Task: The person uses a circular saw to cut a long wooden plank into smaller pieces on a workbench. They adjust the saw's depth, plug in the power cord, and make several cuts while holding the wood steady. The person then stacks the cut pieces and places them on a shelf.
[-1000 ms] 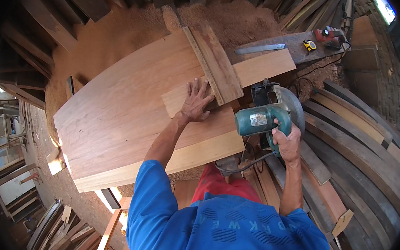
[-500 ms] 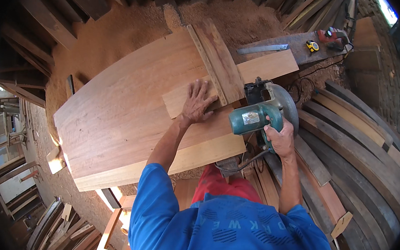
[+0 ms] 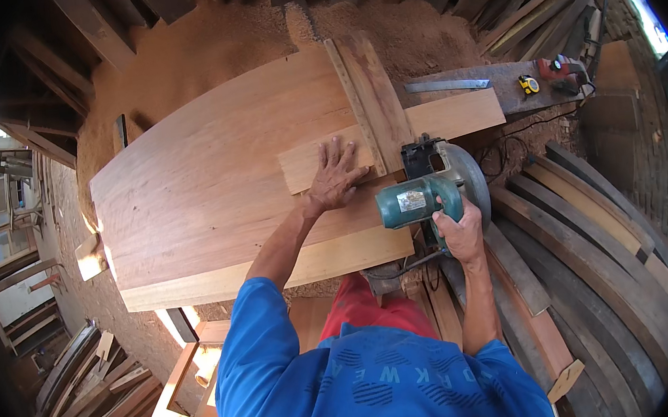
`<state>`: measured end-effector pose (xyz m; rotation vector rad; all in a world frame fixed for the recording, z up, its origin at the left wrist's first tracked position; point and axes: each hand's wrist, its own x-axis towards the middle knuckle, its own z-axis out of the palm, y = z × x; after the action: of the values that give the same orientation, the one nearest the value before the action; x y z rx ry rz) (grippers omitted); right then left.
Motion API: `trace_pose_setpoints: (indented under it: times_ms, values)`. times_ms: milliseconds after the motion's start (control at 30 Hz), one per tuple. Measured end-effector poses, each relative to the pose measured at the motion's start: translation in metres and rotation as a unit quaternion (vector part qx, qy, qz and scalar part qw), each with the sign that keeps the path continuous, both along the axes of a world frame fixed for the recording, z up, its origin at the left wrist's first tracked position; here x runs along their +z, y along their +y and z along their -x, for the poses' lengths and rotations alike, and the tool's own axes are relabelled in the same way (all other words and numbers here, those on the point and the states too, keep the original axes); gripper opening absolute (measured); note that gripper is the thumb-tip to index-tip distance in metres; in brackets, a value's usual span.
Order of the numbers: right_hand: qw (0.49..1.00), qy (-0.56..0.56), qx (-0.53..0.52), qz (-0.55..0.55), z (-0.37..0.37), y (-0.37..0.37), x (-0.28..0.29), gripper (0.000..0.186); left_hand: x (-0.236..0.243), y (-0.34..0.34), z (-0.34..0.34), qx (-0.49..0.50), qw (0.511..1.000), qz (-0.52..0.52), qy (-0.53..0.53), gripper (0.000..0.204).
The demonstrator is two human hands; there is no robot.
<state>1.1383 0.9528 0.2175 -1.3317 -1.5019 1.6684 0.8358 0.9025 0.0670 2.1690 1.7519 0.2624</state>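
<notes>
My right hand (image 3: 460, 229) is wrapped round the rear handle of a green circular saw (image 3: 417, 201). The saw sits at the right end of a wide wooden panel (image 3: 212, 179), and its blade side is hidden from me. My left hand (image 3: 335, 178) lies flat with fingers spread, pressing on a pale board (image 3: 298, 164) that rests on the panel. This board passes under a crosswise wooden piece (image 3: 376, 97) with a raised strip (image 3: 355, 103) along its left edge, and comes out on the right.
Beyond the panel's right end a dark plank (image 3: 510, 90) carries a yellow tape measure (image 3: 528, 84), a metal ruler (image 3: 447, 86) and a red power tool (image 3: 564, 73). Curved timbers (image 3: 582, 234) are stacked at right. Sawdust (image 3: 217, 52) covers the ground behind. A cord (image 3: 503, 146) lies near the saw.
The saw and my right hand have shifted slightly left relative to the panel's end. My left hand stays pressed on the pale board. The whole view has moved a little.
</notes>
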Motion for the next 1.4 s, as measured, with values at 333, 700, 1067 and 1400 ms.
trace_pose_setpoints:
  times_ms: [333, 700, 1067, 1400]
  values:
    - [1.0, -0.015, 0.016, 0.001, -0.003, 0.0, -0.007, 0.031, -0.005, -0.003, 0.003, 0.01, 1.0, 0.001, 0.003, 0.068]
    - [0.999, -0.026, 0.022, 0.029, -0.009, -0.001, -0.016, 0.034, 0.014, 0.02, 0.026, 0.146, 0.987, 0.049, 0.044, 0.101]
    - [0.999, -0.048, 0.009, -0.007, -0.012, -0.005, -0.019, 0.024, 0.016, 0.023, 0.02, 0.162, 0.985, 0.036, 0.05, 0.1]
    - [0.997, -0.048, 0.019, -0.064, 0.001, -0.007, -0.022, 0.013, 0.018, 0.019, 0.021, 0.171, 0.985, 0.0, 0.013, 0.087]
